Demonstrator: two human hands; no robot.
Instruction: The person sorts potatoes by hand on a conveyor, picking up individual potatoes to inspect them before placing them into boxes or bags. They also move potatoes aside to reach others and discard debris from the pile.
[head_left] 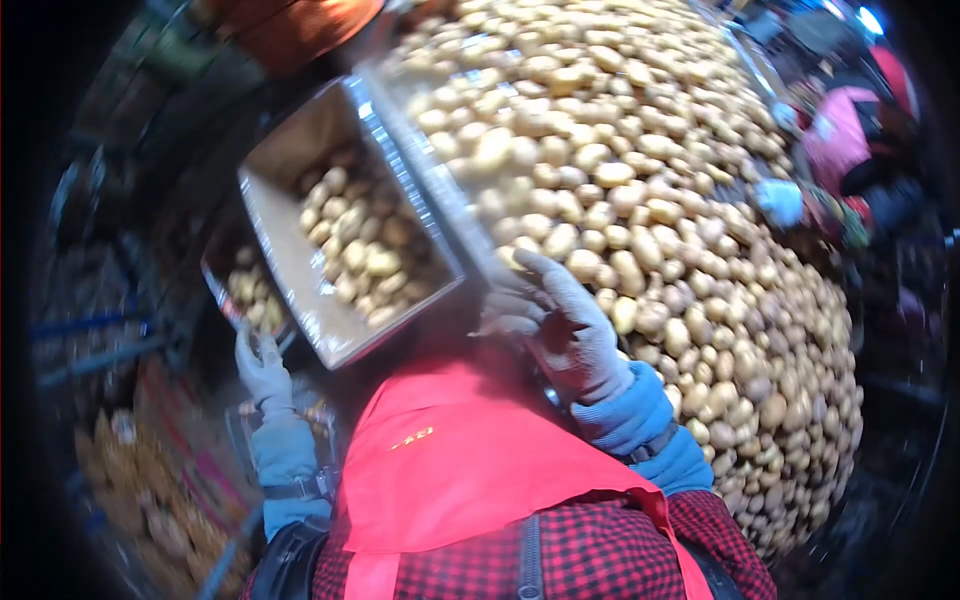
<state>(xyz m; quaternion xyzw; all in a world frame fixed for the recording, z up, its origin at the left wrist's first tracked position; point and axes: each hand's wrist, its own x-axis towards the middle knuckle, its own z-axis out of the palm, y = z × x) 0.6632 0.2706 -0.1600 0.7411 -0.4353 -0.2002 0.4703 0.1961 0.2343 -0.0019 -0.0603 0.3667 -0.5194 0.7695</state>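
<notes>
My left hand [265, 372], in a pale glove, is at the lower left with its fingers stretched out. Its fingertips are right at the edge of a small box of potatoes [258, 300]. Over the near left side of a large potato heap [640, 180] is my right hand [570, 330], also gloved and partly smeared by motion. Its fingers are apart, with nothing visible in them. Between my hands, a little further off, a cardboard box [290, 245] with taped edges stands tilted in view, part filled with potatoes [355, 235].
An orange container [295, 30] stands at the far left. Across the heap, a person in pink [840, 140] reaches to the potatoes with a blue-gloved hand [780, 203]. Brown sacking [150, 490] lies low on the left, beside blue metal bars [105, 360].
</notes>
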